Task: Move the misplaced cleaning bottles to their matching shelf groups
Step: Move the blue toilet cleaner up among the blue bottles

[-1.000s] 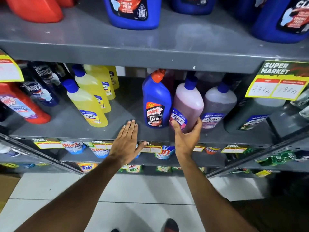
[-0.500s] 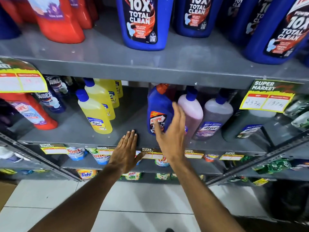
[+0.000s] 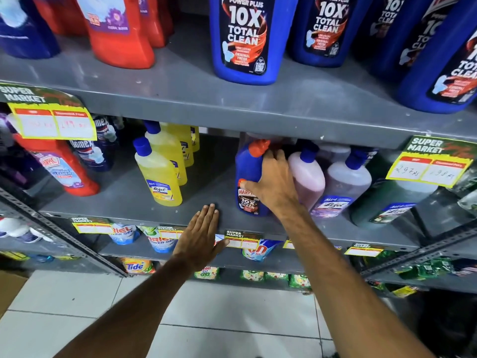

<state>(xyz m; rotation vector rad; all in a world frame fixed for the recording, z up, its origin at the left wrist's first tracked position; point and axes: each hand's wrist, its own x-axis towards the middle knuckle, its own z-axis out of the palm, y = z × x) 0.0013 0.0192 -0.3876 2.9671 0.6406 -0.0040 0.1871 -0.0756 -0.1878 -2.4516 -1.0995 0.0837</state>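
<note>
A blue Harpic bottle point(image 3: 249, 171) with a red cap stands on the middle shelf point(image 3: 124, 200), beside a pink Lizol bottle point(image 3: 308, 177) and a pale purple one point(image 3: 346, 184). My right hand point(image 3: 275, 184) is wrapped around the blue Harpic bottle's body, fingers behind it near the neck. My left hand point(image 3: 200, 233) lies flat, fingers apart, on the shelf's front edge, holding nothing. Large blue Harpic bottles point(image 3: 245, 37) stand in a group on the upper shelf point(image 3: 180, 96). Yellow Lizol bottles point(image 3: 158, 171) stand left of the gap.
Red Harpic bottles point(image 3: 118, 29) fill the upper left; another red one point(image 3: 62, 169) and dark Domex bottles point(image 3: 87, 151) sit on the middle shelf's left. Yellow price tags point(image 3: 429, 166) hang from shelf edges. Detergent pouches point(image 3: 124, 233) line lower shelves above a tiled floor point(image 3: 232, 306).
My right hand left the pink bottle, moved left and closed around the blue Harpic bottle. The view tilted up, showing more of the upper shelf. My left hand stayed on the shelf edge.
</note>
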